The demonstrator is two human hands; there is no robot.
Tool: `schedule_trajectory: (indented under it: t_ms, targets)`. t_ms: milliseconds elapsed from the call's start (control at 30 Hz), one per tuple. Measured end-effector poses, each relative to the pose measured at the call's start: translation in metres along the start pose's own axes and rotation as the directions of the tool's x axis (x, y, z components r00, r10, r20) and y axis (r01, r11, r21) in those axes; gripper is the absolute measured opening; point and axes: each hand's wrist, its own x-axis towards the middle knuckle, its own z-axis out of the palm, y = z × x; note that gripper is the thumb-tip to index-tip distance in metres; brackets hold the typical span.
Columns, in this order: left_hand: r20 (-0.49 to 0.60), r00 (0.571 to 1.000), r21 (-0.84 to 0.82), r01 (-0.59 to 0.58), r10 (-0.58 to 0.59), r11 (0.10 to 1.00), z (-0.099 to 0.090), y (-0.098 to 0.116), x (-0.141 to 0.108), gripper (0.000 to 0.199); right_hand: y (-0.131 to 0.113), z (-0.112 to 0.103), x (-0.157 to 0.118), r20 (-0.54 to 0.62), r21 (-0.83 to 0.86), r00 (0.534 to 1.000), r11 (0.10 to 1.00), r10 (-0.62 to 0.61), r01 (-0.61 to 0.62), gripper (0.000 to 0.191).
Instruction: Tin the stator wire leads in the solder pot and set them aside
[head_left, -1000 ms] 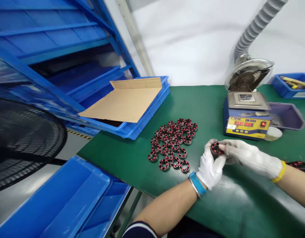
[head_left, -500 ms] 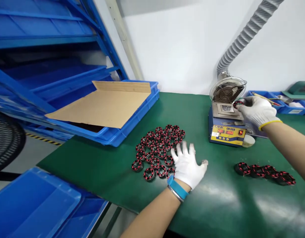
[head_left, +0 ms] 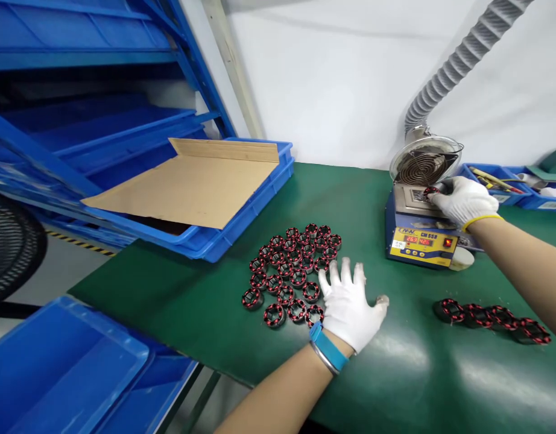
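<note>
My left hand, in a white glove with dark fingertips, lies with fingers spread on the green table. It holds nothing and rests against the right side of a cluster of black and red rings. My right hand, also gloved, pinches one black and red ring over the metal top of a blue and yellow heating unit with lit red digits. Several more rings stand in a row on the table below my right forearm.
A ribbed grey duct rises from the round hood behind the unit. Cardboard covers a blue crate at the left. Small blue bins stand at the back right, a black fan far left.
The view has shifted slightly. My right hand has brought its ring a little left and down, closer to the unit's metal top. My left hand stays spread beside the cluster.
</note>
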Motion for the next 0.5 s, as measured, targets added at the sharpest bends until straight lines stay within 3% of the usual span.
schedule_trajectory:
  t_ms: [500]
  targets:
    - [0.007, 1.000, 0.061, 0.020, -0.020, 0.998, 0.006, -0.005, 0.002, 0.088, 0.002, -0.011, -0.008, 0.029, 0.053, 0.998, 0.997, -0.054, 0.052, 0.064]
